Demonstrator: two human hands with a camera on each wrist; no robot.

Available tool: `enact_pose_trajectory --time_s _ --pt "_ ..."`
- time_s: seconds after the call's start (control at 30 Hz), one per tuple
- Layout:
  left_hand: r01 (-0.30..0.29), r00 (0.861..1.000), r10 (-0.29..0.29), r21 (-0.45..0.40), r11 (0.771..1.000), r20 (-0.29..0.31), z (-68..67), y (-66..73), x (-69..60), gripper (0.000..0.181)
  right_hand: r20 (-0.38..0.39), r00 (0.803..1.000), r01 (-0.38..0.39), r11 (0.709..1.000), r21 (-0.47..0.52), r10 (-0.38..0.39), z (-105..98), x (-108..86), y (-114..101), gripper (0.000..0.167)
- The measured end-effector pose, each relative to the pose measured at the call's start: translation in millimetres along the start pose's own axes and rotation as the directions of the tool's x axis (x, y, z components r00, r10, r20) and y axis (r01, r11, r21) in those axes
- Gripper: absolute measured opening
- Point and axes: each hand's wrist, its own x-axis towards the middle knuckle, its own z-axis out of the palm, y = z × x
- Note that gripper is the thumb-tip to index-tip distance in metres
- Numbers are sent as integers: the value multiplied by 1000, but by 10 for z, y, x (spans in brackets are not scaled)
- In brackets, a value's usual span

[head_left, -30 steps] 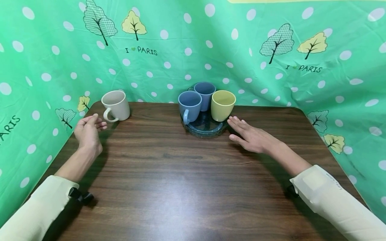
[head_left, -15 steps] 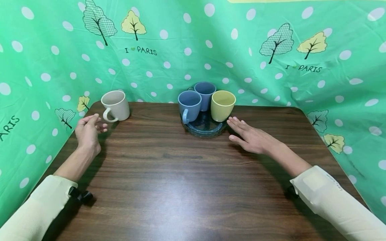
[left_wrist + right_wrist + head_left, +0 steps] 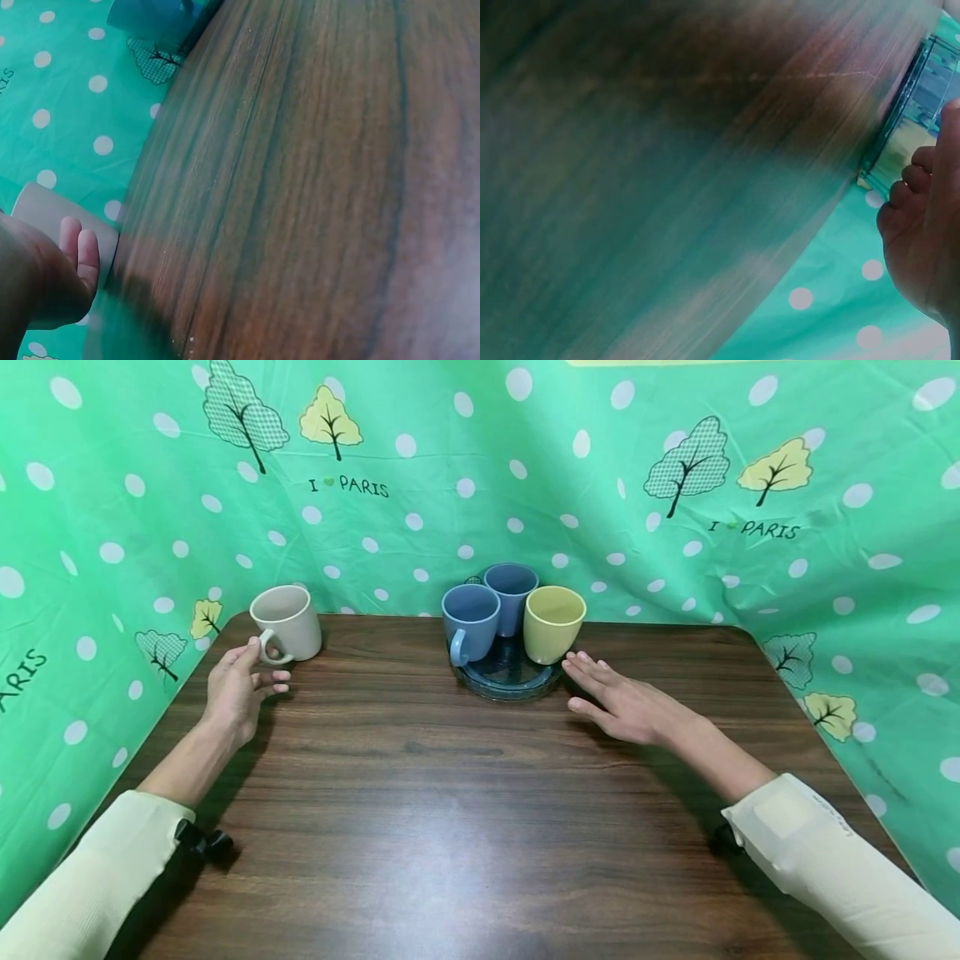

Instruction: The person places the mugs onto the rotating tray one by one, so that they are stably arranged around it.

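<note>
A pale grey mug (image 3: 288, 622) stands upright at the table's back left. My left hand (image 3: 234, 693) is beside it, with thumb and forefinger at the outer edge of its handle; I cannot tell whether they touch it. The other fingers reach forward loosely below the handle. At the back middle, a dark glass dish (image 3: 510, 689) bears a blue mug (image 3: 471, 618) with its handle toward me, another blue cup (image 3: 512, 602) behind, and a yellow cup (image 3: 553, 627). My right hand (image 3: 630, 702) lies flat, fingers straight, fingertips at the dish's right edge.
The brown wooden table (image 3: 420, 793) has its back edge just behind the mugs. Green dotted cloth (image 3: 450, 485) hangs behind and along both sides. A black strap mount (image 3: 204, 843) sits at the left sleeve cuff.
My left hand has moved right and slightly forward, up to the grey mug's handle. The right hand, dish and mugs stay where they were.
</note>
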Motion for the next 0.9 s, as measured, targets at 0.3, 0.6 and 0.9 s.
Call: enact_pose_trajectory --time_s 0.3,0.6,0.9 --pt "32 995 -36 42 999 88 -3 6 59 35 -1 1000 -2 1000 -2 2 -7 -6 -10 73" --pt "24 990 -31 48 999 137 -32 -5 103 42 5 1000 6 1000 -14 -5 9 -14 -8 73" --pt "21 989 -27 41 999 146 -31 20 160 39 0 999 45 998 -43 -45 31 -27 -39 74"
